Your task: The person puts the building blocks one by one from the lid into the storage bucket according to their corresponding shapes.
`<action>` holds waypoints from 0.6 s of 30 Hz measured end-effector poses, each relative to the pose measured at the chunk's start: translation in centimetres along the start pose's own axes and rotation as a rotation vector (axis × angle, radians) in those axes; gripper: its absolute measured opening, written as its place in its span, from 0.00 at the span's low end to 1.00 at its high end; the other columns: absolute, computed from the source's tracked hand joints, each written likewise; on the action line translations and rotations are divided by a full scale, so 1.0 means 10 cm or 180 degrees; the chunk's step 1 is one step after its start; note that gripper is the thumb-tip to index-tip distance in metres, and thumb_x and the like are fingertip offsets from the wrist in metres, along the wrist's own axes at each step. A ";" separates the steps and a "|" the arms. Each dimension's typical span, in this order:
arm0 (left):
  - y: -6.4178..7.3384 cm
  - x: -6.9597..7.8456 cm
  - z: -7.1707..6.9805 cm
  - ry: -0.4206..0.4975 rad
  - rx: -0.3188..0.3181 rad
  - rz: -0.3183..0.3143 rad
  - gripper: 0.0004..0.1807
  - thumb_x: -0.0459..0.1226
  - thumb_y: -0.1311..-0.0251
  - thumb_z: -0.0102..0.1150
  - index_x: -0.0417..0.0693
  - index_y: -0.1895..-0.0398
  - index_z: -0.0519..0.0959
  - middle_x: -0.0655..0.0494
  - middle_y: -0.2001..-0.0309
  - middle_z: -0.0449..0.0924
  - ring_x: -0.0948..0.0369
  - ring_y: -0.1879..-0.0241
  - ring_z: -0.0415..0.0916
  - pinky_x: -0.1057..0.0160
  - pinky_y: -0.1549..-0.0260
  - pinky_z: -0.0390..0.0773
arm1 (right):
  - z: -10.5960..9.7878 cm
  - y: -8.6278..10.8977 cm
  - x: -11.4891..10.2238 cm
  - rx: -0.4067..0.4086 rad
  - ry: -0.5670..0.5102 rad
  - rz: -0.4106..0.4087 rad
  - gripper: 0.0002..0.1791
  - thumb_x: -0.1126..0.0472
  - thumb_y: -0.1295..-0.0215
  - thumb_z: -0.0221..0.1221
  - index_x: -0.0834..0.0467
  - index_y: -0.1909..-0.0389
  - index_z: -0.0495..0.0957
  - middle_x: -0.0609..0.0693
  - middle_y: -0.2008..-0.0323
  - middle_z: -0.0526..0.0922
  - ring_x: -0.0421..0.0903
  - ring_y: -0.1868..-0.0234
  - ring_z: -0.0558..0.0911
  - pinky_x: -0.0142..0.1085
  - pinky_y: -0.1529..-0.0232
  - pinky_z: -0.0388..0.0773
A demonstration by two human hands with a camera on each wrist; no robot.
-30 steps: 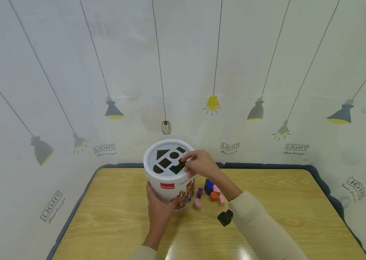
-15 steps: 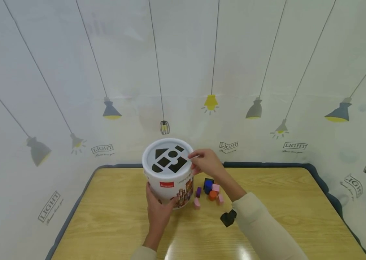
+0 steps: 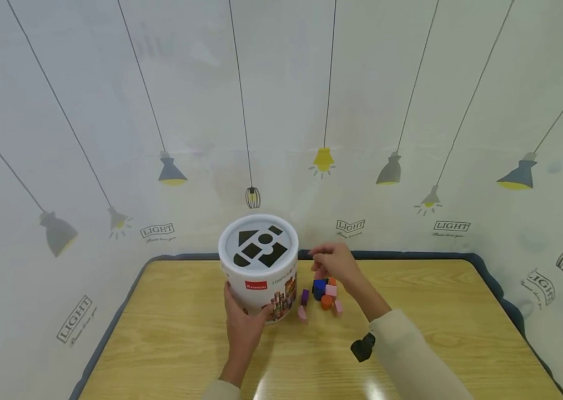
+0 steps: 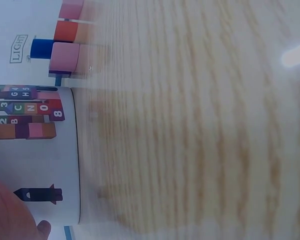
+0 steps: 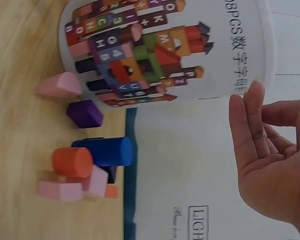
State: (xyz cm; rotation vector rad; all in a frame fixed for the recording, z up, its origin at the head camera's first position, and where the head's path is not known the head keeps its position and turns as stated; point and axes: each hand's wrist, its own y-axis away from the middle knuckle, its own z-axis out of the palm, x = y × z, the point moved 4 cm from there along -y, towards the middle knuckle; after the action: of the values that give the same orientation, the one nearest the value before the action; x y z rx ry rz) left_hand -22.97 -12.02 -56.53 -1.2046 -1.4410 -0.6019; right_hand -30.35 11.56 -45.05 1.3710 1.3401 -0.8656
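Observation:
A white toy-block bucket [image 3: 256, 297] stands on the table, its lid [image 3: 232, 244] cut with shaped holes. My left hand [image 3: 245, 328] grips the bucket's lower front and left side, thumb across the front. My right hand [image 3: 337, 263] hovers right of the bucket, above the blocks, holding nothing; in the right wrist view its fingers extend loosely toward the bucket. Below it lie a blue cylinder [image 5: 107, 151], an orange cylinder [image 5: 72, 162], a pink block [image 5: 96, 181] and another pink block [image 5: 60, 190]. Nearer the bucket are a purple block [image 5: 85, 114] and a pink half-round block [image 5: 59, 85].
The wooden table [image 3: 436, 311] has a dark blue edge [image 3: 411, 255] along the back. Behind it rises a pale wall [image 3: 281, 111] printed with hanging lamps. A black wrist camera [image 3: 363, 347] is on the right forearm.
My right hand has left the lid, moving right and down toward the blocks. My left hand keeps its grip on the bucket, which stays in place.

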 end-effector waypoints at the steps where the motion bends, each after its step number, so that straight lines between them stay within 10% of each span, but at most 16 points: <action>1: 0.00 0.00 0.00 -0.0003 0.0002 0.0002 0.65 0.46 0.57 0.78 0.59 0.22 0.40 0.52 0.25 0.51 0.49 0.28 0.52 0.41 0.33 0.61 | -0.01 0.00 0.04 0.0010 0.0007 0.0030 0.12 0.64 0.31 0.53 0.64 0.55 0.81 0.56 0.73 0.83 0.46 0.79 0.82 0.41 0.66 0.86; 18: 0.08 -0.09 0.04 0.0174 -0.0050 -0.0019 0.66 0.44 0.58 0.79 0.55 0.22 0.40 0.47 0.25 0.50 0.47 0.27 0.50 0.42 0.30 0.56 | 0.14 0.04 0.59 -0.0088 0.0072 0.0198 0.11 0.65 0.35 0.55 0.64 0.56 0.81 0.60 0.72 0.83 0.44 0.82 0.80 0.39 0.76 0.82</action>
State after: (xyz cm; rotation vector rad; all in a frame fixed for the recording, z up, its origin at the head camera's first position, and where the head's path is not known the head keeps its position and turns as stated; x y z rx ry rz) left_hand -22.50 -11.71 -57.69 -1.1877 -1.3966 -0.6465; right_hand -29.02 11.89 -50.94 1.3973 1.3150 -0.7894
